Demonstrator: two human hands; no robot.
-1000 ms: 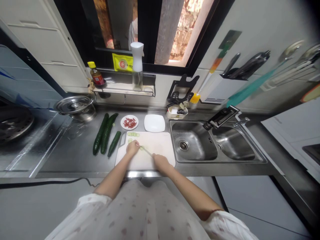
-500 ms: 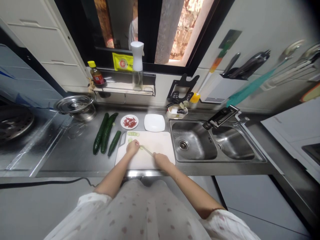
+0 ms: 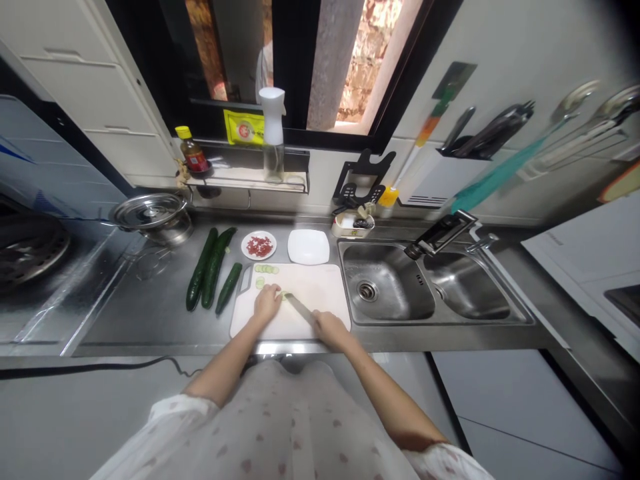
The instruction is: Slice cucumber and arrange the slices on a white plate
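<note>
My right hand (image 3: 330, 328) is wrapped round the handle of a kitchen knife (image 3: 302, 309), its blade pointing up and left over the white cutting board (image 3: 320, 285). At the blade's tip lies a pale green cucumber slice (image 3: 283, 295). My left hand (image 3: 267, 303) is closed, with its fingertips pressed at this slice on the board. Several cucumber slices (image 3: 267, 269) overlap in a row at the board's top left, and a few more (image 3: 260, 283) lie just below. A shorter piece of cucumber (image 3: 229, 289) rests left of the board, beside two long whole cucumbers (image 3: 214, 267).
Behind the board stand a small plate with chopped red bits (image 3: 259, 246) and a white square dish (image 3: 309, 247). A double steel sink (image 3: 390, 283) adjoins on the right. A lidded steel pot (image 3: 167, 227) sits at the back left, below a shelf with bottles (image 3: 274, 133).
The knife blade has tilted to show its broad side, and my right hand has shifted slightly right and down. My left hand has moved a little right, still by the slice.
</note>
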